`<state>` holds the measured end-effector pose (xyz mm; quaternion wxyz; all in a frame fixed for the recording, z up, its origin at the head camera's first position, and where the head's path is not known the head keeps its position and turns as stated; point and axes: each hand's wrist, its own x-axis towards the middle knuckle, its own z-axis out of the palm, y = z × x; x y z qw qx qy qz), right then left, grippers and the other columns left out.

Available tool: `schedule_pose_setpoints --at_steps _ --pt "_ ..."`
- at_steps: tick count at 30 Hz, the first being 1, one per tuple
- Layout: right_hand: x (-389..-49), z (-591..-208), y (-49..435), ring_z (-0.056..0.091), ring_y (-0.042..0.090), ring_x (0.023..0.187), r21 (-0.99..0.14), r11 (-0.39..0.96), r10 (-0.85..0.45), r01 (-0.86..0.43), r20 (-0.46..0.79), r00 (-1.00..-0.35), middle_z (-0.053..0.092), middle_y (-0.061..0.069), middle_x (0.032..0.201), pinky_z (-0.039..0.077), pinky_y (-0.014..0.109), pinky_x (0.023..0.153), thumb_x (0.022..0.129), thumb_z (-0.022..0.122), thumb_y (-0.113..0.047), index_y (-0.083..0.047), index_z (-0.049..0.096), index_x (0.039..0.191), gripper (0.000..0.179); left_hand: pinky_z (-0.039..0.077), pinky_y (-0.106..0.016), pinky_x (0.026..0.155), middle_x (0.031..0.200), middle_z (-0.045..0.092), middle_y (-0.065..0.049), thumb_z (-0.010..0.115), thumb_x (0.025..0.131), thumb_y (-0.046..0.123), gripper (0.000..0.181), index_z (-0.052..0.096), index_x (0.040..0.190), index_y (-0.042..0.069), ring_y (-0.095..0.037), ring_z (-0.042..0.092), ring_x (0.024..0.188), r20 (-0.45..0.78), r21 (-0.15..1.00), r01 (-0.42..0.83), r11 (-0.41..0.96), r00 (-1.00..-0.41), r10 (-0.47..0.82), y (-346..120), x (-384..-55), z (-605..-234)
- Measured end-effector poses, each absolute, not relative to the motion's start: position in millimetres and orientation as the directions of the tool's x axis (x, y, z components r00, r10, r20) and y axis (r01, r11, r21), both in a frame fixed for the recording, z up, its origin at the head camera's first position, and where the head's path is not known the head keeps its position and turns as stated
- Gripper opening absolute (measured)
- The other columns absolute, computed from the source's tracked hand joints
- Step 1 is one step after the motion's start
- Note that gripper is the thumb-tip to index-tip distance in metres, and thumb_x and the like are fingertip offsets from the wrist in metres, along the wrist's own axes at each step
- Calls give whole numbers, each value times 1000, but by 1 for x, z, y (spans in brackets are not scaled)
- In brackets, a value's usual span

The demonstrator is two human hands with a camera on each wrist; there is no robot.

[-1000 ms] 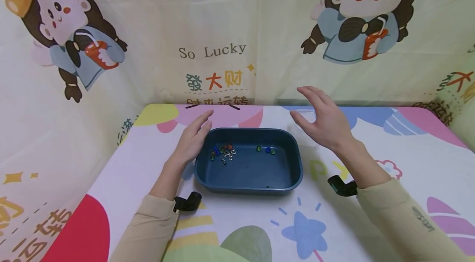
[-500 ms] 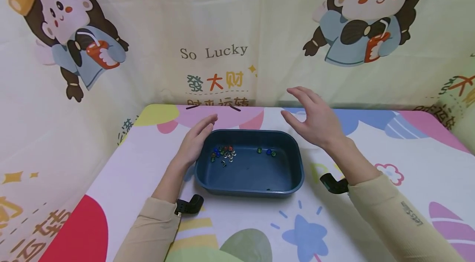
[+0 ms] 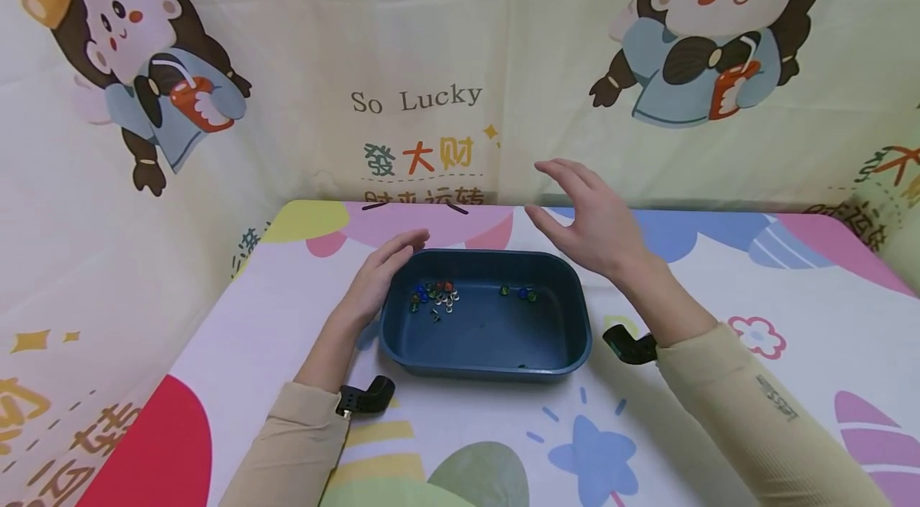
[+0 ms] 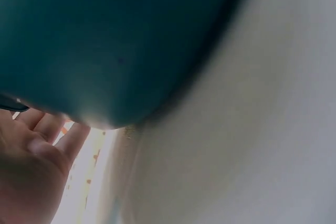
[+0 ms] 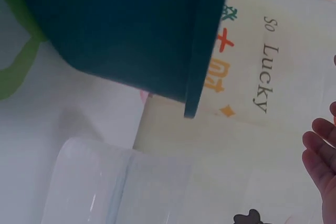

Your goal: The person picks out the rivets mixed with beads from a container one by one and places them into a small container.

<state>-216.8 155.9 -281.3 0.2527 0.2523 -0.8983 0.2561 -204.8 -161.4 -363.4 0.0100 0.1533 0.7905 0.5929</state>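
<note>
A dark blue rectangular tray (image 3: 496, 343) stands on the table. Small glassy beads (image 3: 422, 293) in blue, green and red lie at its left end, with little shiny metallic pieces (image 3: 449, 301) among them. Three more beads (image 3: 523, 294) lie right of the middle. My left hand (image 3: 377, 275) rests along the tray's left side with its fingers extended; the left wrist view shows the hand (image 4: 31, 166) close to the tray wall (image 4: 105, 51). Raised above the tray's back right corner, my right hand (image 3: 600, 223) has spread fingers and holds nothing.
The table cover (image 3: 287, 315) is white with coloured prints. A printed cloth (image 3: 424, 36) hangs behind and at the sides. In the right wrist view a clear plastic container (image 5: 92, 182) stands beside the tray. A dark wrist camera (image 3: 370, 395) sits on my left wrist.
My right hand has moved left, closer to the tray's back right corner. The left hand has slid slightly right and down along the tray's side. The beads keep their places.
</note>
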Motion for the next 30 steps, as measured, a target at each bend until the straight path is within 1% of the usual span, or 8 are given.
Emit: schedule_pose_setpoints --at_steps 10,18,23,30 --pt "-221 -278 144 50 29 132 -346 697 -332 -628 621 -710 54 12 143 44 52 103 92 72 -28 -7 55 142 56 19 -53 118 149 51 -13 37 109 23 44 51 146 3 -28 40 141 196 951 256 173 -934 300 -165 -208 -372" --pt "-223 -276 144 50 28 131 -351 687 -333 -637 626 -705 55 13 142 44 51 103 93 72 -26 -6 55 142 55 25 -51 117 147 52 -14 36 108 21 44 52 145 2 -29 44 138 179 972 217 90 -930 321 -167 -208 -377" --pt "-224 -267 144 50 28 131 -342 670 -335 -659 654 -679 55 12 142 43 50 104 93 71 -25 -6 55 142 55 25 -50 117 148 50 -14 35 108 19 44 51 145 2 -29 42 139 170 974 208 90 -933 317 -168 -207 -379" --pt "-223 -261 139 51 27 131 -384 652 -319 -654 645 -695 55 11 143 43 50 105 94 70 -25 -7 55 142 53 22 -51 118 152 45 -15 33 108 17 45 48 147 2 -32 38 141 154 978 191 84 -934 321 -166 -205 -383"
